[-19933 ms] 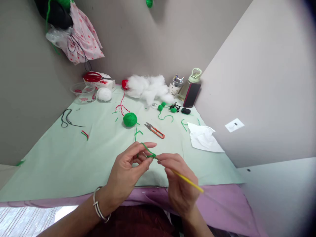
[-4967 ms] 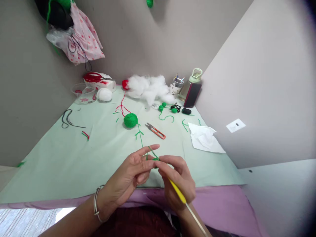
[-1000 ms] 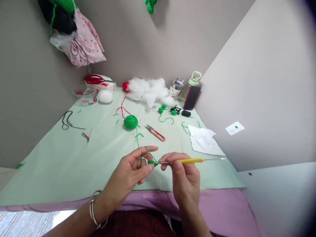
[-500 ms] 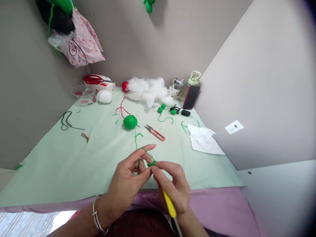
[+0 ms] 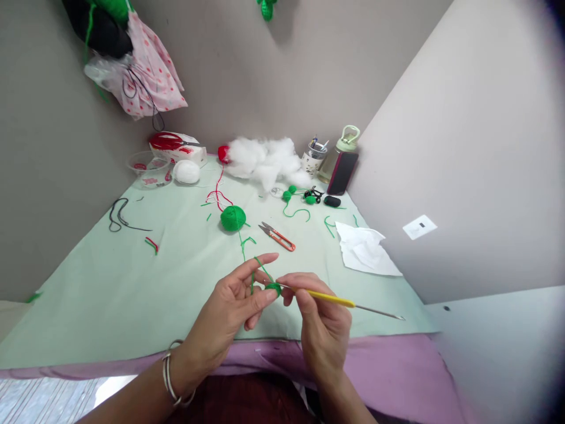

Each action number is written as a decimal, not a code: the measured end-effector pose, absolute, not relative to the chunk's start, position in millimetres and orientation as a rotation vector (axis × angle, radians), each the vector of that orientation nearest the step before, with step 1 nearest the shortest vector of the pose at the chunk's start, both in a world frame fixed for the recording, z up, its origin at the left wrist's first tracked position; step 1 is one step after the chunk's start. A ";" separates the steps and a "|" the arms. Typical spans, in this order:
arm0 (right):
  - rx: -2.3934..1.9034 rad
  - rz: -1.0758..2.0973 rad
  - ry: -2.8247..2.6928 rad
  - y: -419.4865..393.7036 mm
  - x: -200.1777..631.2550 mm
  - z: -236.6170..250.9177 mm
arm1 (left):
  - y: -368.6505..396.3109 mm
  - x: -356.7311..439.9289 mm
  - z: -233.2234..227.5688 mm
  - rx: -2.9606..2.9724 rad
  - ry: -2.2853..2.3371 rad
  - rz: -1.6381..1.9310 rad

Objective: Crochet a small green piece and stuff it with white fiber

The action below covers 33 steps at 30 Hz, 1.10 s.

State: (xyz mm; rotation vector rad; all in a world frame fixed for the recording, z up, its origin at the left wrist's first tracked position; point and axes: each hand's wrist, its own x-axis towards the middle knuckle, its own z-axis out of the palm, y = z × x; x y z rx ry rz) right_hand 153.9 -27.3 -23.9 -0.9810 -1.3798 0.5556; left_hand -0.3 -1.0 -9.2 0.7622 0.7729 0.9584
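Between the thumb and fingers of my left hand [image 5: 233,300] is a small green crochet piece [image 5: 273,288]. Green yarn runs over its raised index finger and back to the green yarn ball [image 5: 232,218]. My right hand [image 5: 326,318] is closed on a crochet hook [image 5: 331,297] with a yellow handle. The hook lies nearly level, its near metal end at the green piece and its other end pointing right. Whether the tip is inside a stitch is too small to tell. Beyond my hands lie orange thread snips [image 5: 278,237].
White stuffing [image 5: 265,162] and a red yarn ball [image 5: 223,154] sit along the back wall. A bottle [image 5: 339,153], a phone [image 5: 343,174] and a pen cup [image 5: 314,158] stand back right. Crumpled white paper [image 5: 366,250] lies right; red scissors [image 5: 170,141] rest on a box back left.
My right hand has turned and shifted slightly right, swinging the crochet hook from pointing down toward me to nearly level. My left hand still grips the green piece, now turned a little.
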 end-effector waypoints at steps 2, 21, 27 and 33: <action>-0.997 0.351 -1.493 -29.4 152.9 -28.1 | -2.3 1.7 -10.6 0.747 0.791 0.988; -0.901 0.891 -1.102 -19.6 161.3 -30.0 | 0.9 -5.5 -8.7 0.818 0.808 0.940; -0.968 0.700 -1.286 -26.3 162.7 -20.8 | 1.5 -9.6 -11.8 0.940 0.871 0.961; -0.974 0.126 -1.729 -33.3 159.0 -30.2 | -3.8 -5.2 -10.2 1.037 0.975 1.022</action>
